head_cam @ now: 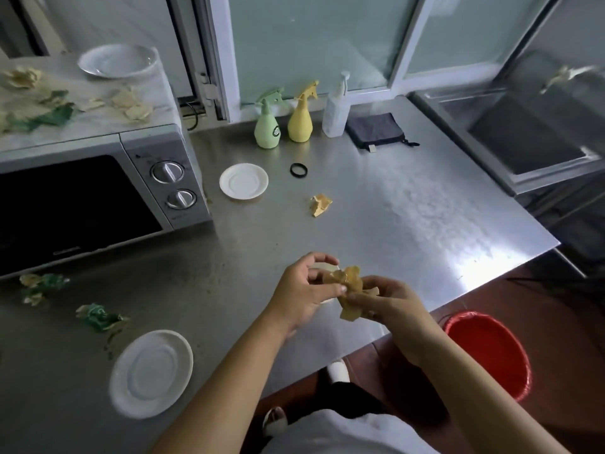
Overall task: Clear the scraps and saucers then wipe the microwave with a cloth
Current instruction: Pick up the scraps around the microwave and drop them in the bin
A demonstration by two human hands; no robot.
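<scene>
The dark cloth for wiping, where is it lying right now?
In the head view the dark cloth lies folded at the back right of the steel counter, just right of the white bottle, near the window.

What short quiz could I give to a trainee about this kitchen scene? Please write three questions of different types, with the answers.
1. True or false: the bowl stands on top of the microwave.
2. Which colour is the spray bottle next to the green spray bottle? A) yellow B) blue C) black
3. Fill in: both the left hand and the right hand hold a yellow ____ over the counter.

Key
1. True.
2. A: the yellow spray bottle stands just to its right in the view.
3. Scrap: the yellow scrap is between the two hands.
</scene>
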